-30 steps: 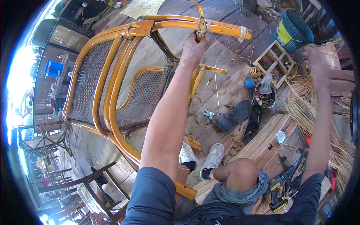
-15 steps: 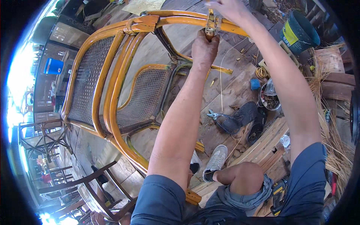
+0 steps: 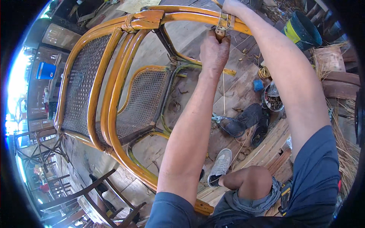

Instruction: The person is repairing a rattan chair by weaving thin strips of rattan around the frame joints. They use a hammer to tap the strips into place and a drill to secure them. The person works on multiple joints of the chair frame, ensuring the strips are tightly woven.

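A rattan chair (image 3: 114, 95) with a glossy orange-brown pole frame and dark woven cane panels lies tilted in front of me. My left hand (image 3: 215, 53) is wrapped round a short pole end (image 3: 220, 32) at a joint of its top rail. Pale cane binding (image 3: 227, 21) is wound round that joint. My right hand (image 3: 235, 8) is closed just above the joint, at the upper edge of the view, where a narrow cane strip runs up to its fingers; the fingertips are partly cut off. A thin length of cane (image 3: 224, 91) hangs below the rail.
Pliers (image 3: 217, 118) and dark shoes (image 3: 247, 119) lie on the wooden floor. A pot of small pieces (image 3: 273, 99), a blue sponge (image 3: 258, 85) and a dark bucket (image 3: 302, 31) stand right. Wooden slats (image 3: 262, 148) lie beside my leg; a dark chair frame (image 3: 91, 197) is lower left.
Both hands and the chair's top rail have shifted slightly right in the view. My right hand has moved up, nearer the upper edge. My left hand keeps its grip at the joint.
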`<action>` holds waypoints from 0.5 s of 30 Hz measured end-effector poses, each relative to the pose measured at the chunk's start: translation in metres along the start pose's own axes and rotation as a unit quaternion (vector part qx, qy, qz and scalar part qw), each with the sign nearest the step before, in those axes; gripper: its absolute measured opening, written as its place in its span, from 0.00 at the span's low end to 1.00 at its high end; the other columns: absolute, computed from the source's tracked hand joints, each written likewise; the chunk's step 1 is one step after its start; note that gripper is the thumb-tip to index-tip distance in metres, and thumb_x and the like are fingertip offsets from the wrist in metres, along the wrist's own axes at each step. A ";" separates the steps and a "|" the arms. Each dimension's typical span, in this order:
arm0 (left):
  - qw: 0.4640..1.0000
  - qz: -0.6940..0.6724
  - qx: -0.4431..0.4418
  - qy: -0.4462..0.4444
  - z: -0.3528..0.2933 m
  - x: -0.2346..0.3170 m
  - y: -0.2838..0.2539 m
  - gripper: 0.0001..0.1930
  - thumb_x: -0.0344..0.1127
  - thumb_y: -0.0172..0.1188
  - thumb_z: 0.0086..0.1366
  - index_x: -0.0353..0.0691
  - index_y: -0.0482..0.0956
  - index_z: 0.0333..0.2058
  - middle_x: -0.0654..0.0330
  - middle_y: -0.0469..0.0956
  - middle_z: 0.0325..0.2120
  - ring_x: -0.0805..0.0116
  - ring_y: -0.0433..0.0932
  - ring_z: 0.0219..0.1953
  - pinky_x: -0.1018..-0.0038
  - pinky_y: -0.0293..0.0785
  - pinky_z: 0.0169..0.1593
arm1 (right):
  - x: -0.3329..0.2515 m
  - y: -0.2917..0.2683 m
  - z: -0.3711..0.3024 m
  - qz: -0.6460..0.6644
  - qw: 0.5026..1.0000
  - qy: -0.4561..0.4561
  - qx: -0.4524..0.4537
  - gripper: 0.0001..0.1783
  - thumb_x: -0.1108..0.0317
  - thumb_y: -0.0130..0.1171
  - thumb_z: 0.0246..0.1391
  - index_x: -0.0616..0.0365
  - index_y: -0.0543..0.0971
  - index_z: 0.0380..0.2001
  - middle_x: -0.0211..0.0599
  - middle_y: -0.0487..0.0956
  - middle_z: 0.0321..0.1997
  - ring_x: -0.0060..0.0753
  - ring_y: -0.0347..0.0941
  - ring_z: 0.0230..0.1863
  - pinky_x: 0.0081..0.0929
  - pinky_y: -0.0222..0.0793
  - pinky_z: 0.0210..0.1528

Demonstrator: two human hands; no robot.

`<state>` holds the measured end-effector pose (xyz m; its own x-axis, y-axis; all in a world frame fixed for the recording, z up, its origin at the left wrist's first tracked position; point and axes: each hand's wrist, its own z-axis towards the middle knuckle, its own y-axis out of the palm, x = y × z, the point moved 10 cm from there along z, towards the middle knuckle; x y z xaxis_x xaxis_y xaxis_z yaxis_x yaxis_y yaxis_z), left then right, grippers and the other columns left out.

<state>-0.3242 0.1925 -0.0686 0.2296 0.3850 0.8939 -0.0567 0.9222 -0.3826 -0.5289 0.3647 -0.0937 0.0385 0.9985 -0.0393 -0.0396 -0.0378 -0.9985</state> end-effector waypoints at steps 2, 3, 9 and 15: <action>1.000 -0.013 -0.008 0.003 -0.001 0.001 0.023 0.17 0.42 0.58 0.54 0.31 0.72 0.32 0.43 0.76 0.27 0.46 0.75 0.34 0.62 0.69 0.39 | 0.022 0.013 0.002 -0.040 0.999 -0.008 -0.024 0.16 0.61 0.49 0.48 0.61 0.80 0.30 0.53 0.77 0.35 0.49 0.75 0.39 0.39 0.70 0.40; 1.000 -0.012 -0.013 -0.004 -0.004 0.002 0.031 0.17 0.42 0.58 0.54 0.30 0.72 0.32 0.43 0.76 0.27 0.46 0.75 0.34 0.62 0.69 0.39 | 0.040 0.010 -0.004 -0.011 0.999 0.034 -0.022 0.17 0.59 0.49 0.49 0.61 0.80 0.31 0.53 0.77 0.35 0.49 0.74 0.40 0.40 0.70 0.41; 0.999 0.047 -0.003 -0.016 -0.009 -0.008 -0.015 0.18 0.43 0.56 0.55 0.30 0.71 0.32 0.41 0.75 0.28 0.42 0.74 0.36 0.60 0.68 0.41 | -0.021 -0.093 -0.126 0.192 0.974 0.122 0.024 0.27 0.45 0.54 0.46 0.59 0.79 0.37 0.57 0.76 0.39 0.51 0.72 0.46 0.40 0.66 0.48; 0.934 0.248 -0.250 -0.060 -0.028 -0.006 -0.024 0.24 0.48 0.49 0.58 0.28 0.72 0.38 0.40 0.75 0.33 0.43 0.74 0.40 0.57 0.68 0.45 | -0.022 -0.074 -0.193 0.066 0.996 -0.057 -0.007 0.31 0.39 0.50 0.47 0.57 0.71 0.41 0.48 0.76 0.38 0.50 0.72 0.42 0.42 0.66 0.45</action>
<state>-0.2966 0.1671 -0.0715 0.1836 0.7888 0.5866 0.3409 0.5086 -0.7907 -0.3341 0.3375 -0.0265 -0.0801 0.9828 -0.1666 -0.0221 -0.1688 -0.9854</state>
